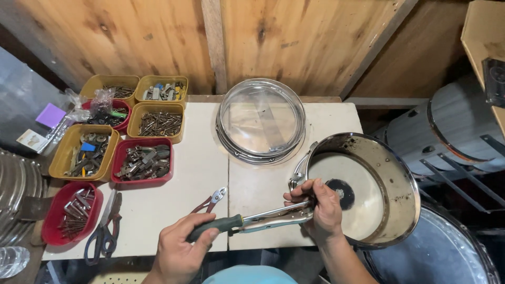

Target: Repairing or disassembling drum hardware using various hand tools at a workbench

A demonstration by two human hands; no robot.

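Note:
My left hand [181, 252] grips the green and black handle of a screwdriver [218, 226] near the table's front edge. The tool points right toward my right hand [322, 209]. That hand is closed over the jaw end of chrome locking pliers [273, 215] at the near left rim of a shiny metal drum shell [407, 197]. The shell lies on its side over the table's right edge, with its open end facing me and a dark round patch inside. The pliers' jaws are hidden under my fingers.
Chrome drum hoops with a clear head [261, 121] lie at the back of the white table [184, 173]. Yellow and red trays of screws and hardware [143, 160] fill the left. Red-handled pliers [210, 201] and scissors [105, 229] lie in front. More drums [452, 131] stand at right.

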